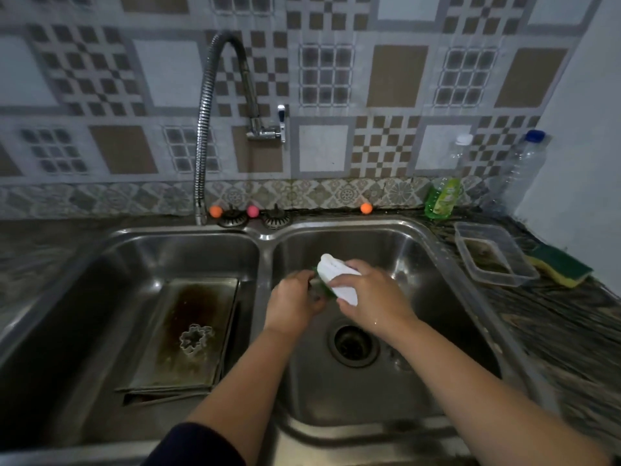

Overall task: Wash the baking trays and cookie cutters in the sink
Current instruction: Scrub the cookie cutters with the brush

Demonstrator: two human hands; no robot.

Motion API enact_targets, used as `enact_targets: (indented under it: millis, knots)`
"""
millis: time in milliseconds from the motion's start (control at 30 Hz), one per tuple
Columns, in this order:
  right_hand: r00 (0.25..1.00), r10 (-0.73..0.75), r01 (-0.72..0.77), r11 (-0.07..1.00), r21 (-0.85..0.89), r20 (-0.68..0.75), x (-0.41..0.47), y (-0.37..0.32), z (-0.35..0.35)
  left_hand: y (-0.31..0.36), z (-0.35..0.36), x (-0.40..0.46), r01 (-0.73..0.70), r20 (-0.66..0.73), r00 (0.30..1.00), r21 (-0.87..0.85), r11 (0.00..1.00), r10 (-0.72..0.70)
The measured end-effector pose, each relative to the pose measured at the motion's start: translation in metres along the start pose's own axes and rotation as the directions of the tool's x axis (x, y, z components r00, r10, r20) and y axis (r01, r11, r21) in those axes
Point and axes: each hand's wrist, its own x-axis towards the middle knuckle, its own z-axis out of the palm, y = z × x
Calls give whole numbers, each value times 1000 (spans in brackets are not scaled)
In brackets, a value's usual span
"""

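Spanning the counter, the double sink (pixel 268 235) is serving as landmark. Baking trays (pixel 188 334) are lying stacked in its left basin, awaiting washing, a flower-shaped cookie cutter (pixel 196 338) resting on top. Over its right basin, so drips are likely falling toward the drain, the right hand (pixel 373 297) is gripping a white object (pixel 337 275), while the left hand (pixel 295 304) is pinching something green (pixel 322 285), too hidden to identify.
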Motion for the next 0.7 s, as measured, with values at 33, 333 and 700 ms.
enact_targets:
  millis: [33,333,700]
  knots:
    - [1000,23,-23,1000,3,-9,0,-3,1,-1,-4,-1,-5,-4,1000,6,1000,5]
    - [979,149,-134,985,112,-137,5,-14,3,-7,-24,-4,47,-70,996,-8,999,-47]
    - [935,209,-110,939,326,-288,-2,-22,-1,12,-20,0,595,616,752,-787,-160,-234]
